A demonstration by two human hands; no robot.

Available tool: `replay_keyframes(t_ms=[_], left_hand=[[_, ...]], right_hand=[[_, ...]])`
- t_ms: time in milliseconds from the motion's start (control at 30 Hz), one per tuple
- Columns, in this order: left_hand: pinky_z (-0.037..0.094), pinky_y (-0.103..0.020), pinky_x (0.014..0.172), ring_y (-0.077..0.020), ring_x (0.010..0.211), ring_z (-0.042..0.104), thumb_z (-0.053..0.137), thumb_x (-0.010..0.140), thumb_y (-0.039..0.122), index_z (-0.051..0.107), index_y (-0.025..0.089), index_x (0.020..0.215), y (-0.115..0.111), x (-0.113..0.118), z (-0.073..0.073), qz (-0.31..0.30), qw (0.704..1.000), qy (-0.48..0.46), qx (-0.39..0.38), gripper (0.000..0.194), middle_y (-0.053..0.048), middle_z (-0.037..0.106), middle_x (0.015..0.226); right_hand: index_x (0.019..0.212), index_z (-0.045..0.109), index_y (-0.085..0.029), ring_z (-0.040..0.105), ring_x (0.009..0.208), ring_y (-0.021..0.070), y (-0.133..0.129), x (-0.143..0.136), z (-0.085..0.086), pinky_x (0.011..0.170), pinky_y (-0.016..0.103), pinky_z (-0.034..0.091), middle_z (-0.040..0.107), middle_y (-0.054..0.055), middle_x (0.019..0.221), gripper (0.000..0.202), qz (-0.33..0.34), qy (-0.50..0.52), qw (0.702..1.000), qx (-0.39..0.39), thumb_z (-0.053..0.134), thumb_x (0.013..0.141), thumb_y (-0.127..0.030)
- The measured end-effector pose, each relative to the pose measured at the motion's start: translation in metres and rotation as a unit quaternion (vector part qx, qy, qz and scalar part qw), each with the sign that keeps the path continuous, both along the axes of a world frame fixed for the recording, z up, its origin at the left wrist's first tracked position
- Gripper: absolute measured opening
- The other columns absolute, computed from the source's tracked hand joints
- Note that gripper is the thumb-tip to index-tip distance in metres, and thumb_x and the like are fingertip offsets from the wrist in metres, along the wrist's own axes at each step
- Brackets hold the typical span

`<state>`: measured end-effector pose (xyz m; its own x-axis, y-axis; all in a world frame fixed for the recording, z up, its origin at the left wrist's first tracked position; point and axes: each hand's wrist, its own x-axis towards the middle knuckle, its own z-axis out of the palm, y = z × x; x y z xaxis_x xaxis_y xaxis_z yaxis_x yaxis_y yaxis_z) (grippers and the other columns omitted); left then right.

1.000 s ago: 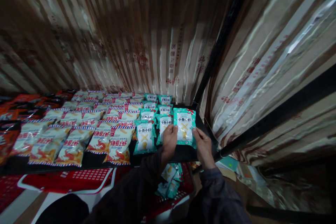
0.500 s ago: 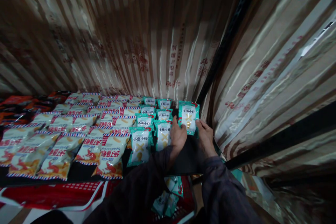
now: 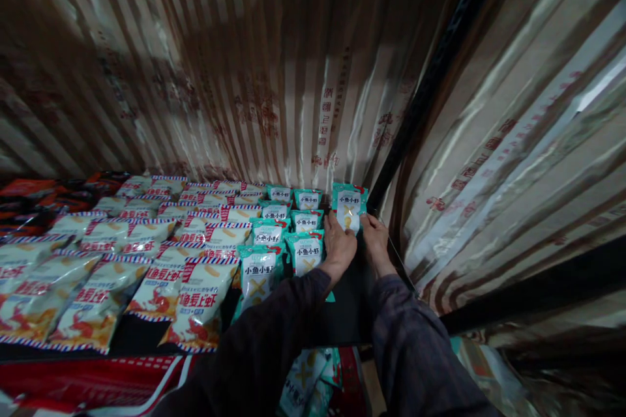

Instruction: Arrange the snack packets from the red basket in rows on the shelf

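A teal and white snack bag (image 3: 348, 203) stands upright near the back right end of the black shelf (image 3: 342, 319). My left hand (image 3: 339, 244) closes on its lower left side, thumb towards the front. At its lower right edge is my right hand (image 3: 375, 240), with the fingers bent against the bag and partly hidden. Just left of my left hand, matching teal bags (image 3: 305, 253) stand in two rows running front to back.
White and orange snack bags (image 3: 198, 300) fill the shelf's left part, with dark orange packs (image 3: 34, 189) beyond. Below the shelf, a red basket (image 3: 98, 381) and more teal bags (image 3: 306, 381) show. A black post (image 3: 403, 137) rises at the right corner, before striped sheeting (image 3: 274, 65).
The held teal bag has moved back and stands deeper on the shelf. Both hands have moved back with it, my left hand now closer around its side. The view has shifted slightly.
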<state>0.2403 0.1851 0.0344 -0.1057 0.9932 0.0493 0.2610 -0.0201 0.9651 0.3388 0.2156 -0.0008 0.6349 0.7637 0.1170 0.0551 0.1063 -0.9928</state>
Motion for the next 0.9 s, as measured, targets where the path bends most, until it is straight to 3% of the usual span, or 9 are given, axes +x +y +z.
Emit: replay_keyframes(t_ms=[133, 300, 500, 900], left_hand=[[0.025, -0.040, 0.117, -0.0317, 0.145, 0.027, 0.050, 0.078, 0.009, 0.037, 0.005, 0.143, 0.008, 0.006, -0.009, 0.003, 1.000, 0.015, -0.016, 0.066, -0.024, 0.033, 0.153], [0.025, -0.044, 0.117, -0.0336, 0.145, 0.026, 0.051, 0.078, 0.010, 0.042, 0.008, 0.141, 0.015, 0.008, -0.021, 0.004, 1.000, 0.007, 0.001, 0.064, -0.022, 0.038, 0.150], [0.031, -0.046, 0.113, -0.0360, 0.138, 0.037, 0.053, 0.079, 0.013, 0.052, 0.013, 0.135, 0.021, 0.007, -0.033, -0.006, 1.000, -0.010, 0.013, 0.056, -0.021, 0.046, 0.144], [0.031, -0.045, 0.117, -0.0270, 0.137, 0.040, 0.045, 0.081, 0.006, 0.058, 0.012, 0.124, 0.029, 0.005, -0.032, -0.029, 0.991, 0.127, 0.029, 0.045, -0.015, 0.058, 0.133]], right_hand=[[0.086, 0.077, -0.014, 0.066, 0.077, 0.0246, 0.013, 0.002, -0.008, 0.070, 0.034, 0.052, 0.076, 0.007, 0.080, 0.044, -0.002, -0.041, 0.999, -0.024, 0.062, 0.066, -0.050], [0.083, 0.077, -0.018, 0.067, 0.077, 0.0230, 0.024, 0.002, -0.022, 0.073, 0.033, 0.052, 0.076, 0.005, 0.076, 0.038, -0.002, -0.063, 0.997, -0.050, 0.061, 0.067, -0.049], [0.087, 0.078, -0.021, 0.068, 0.080, 0.0231, 0.033, 0.000, -0.031, 0.076, 0.034, 0.052, 0.077, 0.006, 0.084, 0.034, -0.008, -0.091, 0.992, -0.085, 0.060, 0.071, -0.046], [0.093, 0.077, -0.020, 0.070, 0.089, 0.0250, 0.044, -0.002, -0.033, 0.080, 0.033, 0.053, 0.077, 0.009, 0.089, 0.031, -0.029, -0.166, 0.976, -0.138, 0.058, 0.077, -0.039]])
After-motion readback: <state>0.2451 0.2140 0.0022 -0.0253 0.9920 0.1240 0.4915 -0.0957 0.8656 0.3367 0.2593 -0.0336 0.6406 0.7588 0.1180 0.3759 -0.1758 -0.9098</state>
